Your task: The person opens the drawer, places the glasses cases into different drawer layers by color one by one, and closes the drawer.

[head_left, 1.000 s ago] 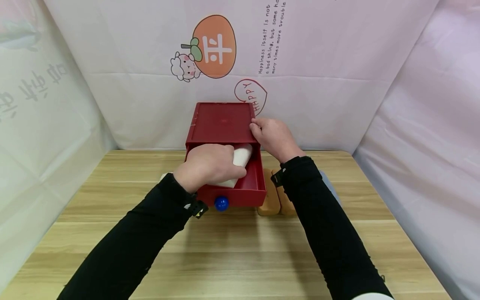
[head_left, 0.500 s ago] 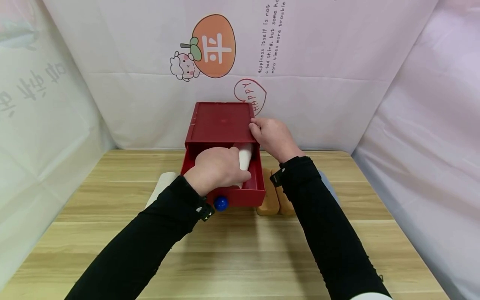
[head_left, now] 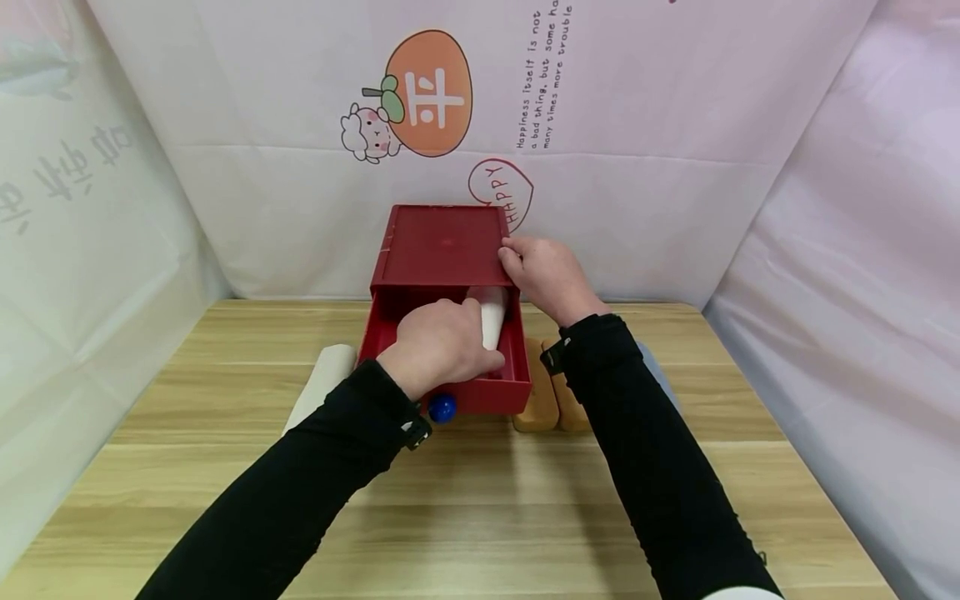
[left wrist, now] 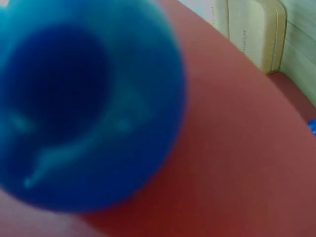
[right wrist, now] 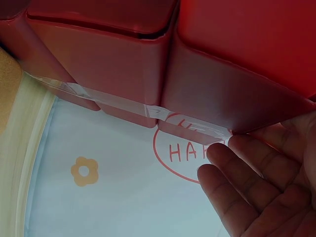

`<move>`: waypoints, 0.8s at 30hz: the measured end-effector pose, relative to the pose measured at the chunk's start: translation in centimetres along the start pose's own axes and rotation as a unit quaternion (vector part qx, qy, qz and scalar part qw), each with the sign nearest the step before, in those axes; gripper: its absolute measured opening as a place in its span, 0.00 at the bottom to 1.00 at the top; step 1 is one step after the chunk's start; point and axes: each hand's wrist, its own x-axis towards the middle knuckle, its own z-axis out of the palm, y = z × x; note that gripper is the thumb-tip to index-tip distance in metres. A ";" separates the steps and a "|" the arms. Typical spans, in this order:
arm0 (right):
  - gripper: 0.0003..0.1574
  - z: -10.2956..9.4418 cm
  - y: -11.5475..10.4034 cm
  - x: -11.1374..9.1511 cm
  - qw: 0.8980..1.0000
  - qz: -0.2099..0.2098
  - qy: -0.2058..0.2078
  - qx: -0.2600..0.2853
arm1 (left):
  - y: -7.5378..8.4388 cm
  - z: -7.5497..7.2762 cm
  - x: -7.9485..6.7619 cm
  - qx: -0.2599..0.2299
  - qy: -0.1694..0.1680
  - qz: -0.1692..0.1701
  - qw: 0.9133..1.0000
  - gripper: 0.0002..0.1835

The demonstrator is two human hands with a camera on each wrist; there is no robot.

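Observation:
My left hand (head_left: pixel 442 346) reaches into the pulled-out drawer (head_left: pixel 465 398) of a red box. Inside the drawer it grips a white roll (head_left: pixel 492 318), thumb low at the near end; most of the fingers are hidden. A round blue knob (head_left: pixel 442 408) sits on the drawer front, just below the left wrist, and fills much of the left wrist view. My right hand (head_left: pixel 551 275) holds the right edge of the red box (head_left: pixel 446 246), thumb at the top. In the right wrist view several of its fingers (right wrist: pixel 232 197) extend past the box's edge.
Left of the drawer another white roll (head_left: pixel 322 383) lies on the wooden table, partly behind the left sleeve. To the right stand two tan rounded pieces (head_left: pixel 538 404), and a blue-grey flat thing (head_left: pixel 660 371) shows behind the right sleeve. Printed white cloth (head_left: pixel 300 217) hangs behind the box.
My left hand has moved right and slightly nearer inside the drawer. The white roll has turned more upright in view, along the right wall. The right hand and the box have stayed put.

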 end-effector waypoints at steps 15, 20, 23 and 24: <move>0.31 0.0 0.0 0.1 1.000 0.005 -0.004 -0.011 | -0.4 0.3 0.3 -0.028 0.016 0.028 0.999 0.36; 0.31 0.0 -0.1 0.1 1.000 0.008 -0.004 -0.011 | -0.4 0.2 0.3 -0.040 0.021 0.042 0.998 0.35; 0.31 0.0 -0.1 0.1 1.000 0.006 -0.003 -0.013 | -0.5 0.2 0.4 -0.046 0.028 0.052 0.997 0.33; 0.31 0.0 -0.1 0.1 1.000 0.005 -0.002 -0.015 | -0.5 0.2 0.4 -0.047 0.030 0.055 0.997 0.32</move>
